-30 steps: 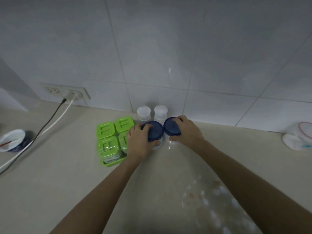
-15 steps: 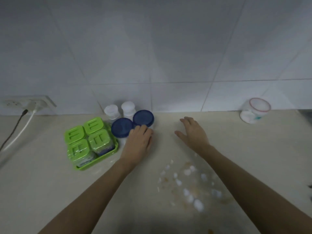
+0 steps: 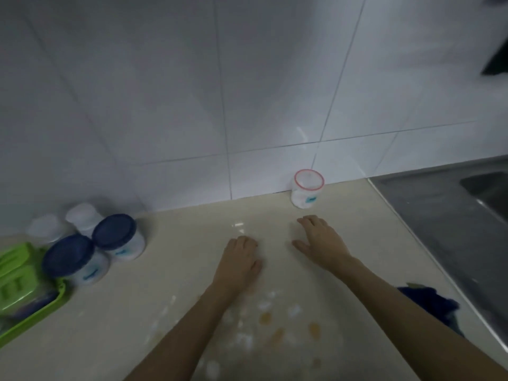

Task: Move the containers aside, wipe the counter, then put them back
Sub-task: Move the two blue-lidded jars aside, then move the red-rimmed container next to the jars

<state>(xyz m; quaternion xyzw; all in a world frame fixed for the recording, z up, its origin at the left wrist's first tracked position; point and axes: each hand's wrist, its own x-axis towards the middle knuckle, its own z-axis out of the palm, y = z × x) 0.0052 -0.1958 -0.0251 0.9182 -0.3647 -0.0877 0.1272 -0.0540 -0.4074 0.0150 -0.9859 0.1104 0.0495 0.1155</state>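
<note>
Hovering palm-down over the beige tabletop (image 3: 192,270), my left hand (image 3: 239,259) and my right hand (image 3: 321,243) lie side by side, apart from each other; the fingers of both are spread, released and grasping nothing. Two blue-lidded containers (image 3: 90,254) stand together at the left, well apart from my hands, with two white-capped jars (image 3: 66,224) just behind them against the tiled wall (image 3: 247,92). A green tray (image 3: 59,295) of green-lidded boxes sits at the far left edge, just beside the nearer blue-lidded container. A clear tub with a red rim (image 3: 308,191) stands alone at the wall, beyond my right hand. White and orange spots (image 3: 275,325) mark the tabletop beneath my forearms. A dark blue cloth (image 3: 437,306) lies near my right forearm, by the edge of the steel sink (image 3: 453,215).
</note>
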